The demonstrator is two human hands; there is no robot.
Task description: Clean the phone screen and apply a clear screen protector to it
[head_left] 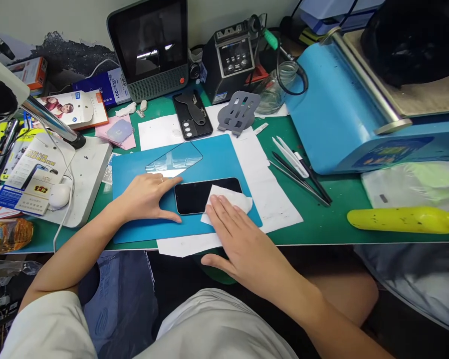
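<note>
A smartphone [194, 197] with a dark screen lies face up on a blue mat [142, 227]. My left hand [151, 197] rests at the phone's left end, thumb and forefinger spread around its corners, holding nothing. Over the phone's right part lies a white wipe [243, 200], pressed flat beneath the outstretched fingers of my right hand [235, 232]; its thumb sticks out past the table edge. Behind the phone, a clear screen protector [175, 158] with a dark border lies on the mat.
A black phone case [192, 117] and a grey stand [239, 110] sit behind the mat. Tweezers [299, 177] and pen-like tools lie to the right, before a blue machine [329, 114]. A yellow bottle [400, 220] lies near the front edge. A lamp base [93, 169] stands left.
</note>
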